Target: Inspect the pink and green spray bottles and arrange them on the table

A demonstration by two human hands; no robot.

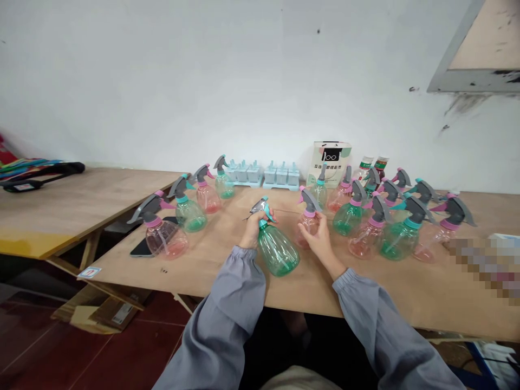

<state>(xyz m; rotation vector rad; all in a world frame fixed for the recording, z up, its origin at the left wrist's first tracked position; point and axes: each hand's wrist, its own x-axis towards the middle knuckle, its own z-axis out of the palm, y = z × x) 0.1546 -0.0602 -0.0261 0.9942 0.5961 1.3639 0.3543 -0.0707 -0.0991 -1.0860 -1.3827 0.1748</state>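
My left hand [252,227] is closed round the neck of a green spray bottle [279,252], whose body tilts toward the lower right. Its trigger head is grey and turquoise. My right hand [319,235] grips a pink spray bottle [307,222] with a grey and pink head, thumb in front and fingers at its side. Close to its right stand several more bottles, among them a green spray bottle [348,218] and a pink spray bottle [363,241]. On the left, a pink spray bottle [166,238] and a green spray bottle [190,214] head another row.
Pale blue ice-pop moulds [281,176] line the back by the wall, beside an upright printed box [329,162] and small capped bottles [381,164]. A dark phone [141,248] lies at left. Another table [73,200] stands across a gap.
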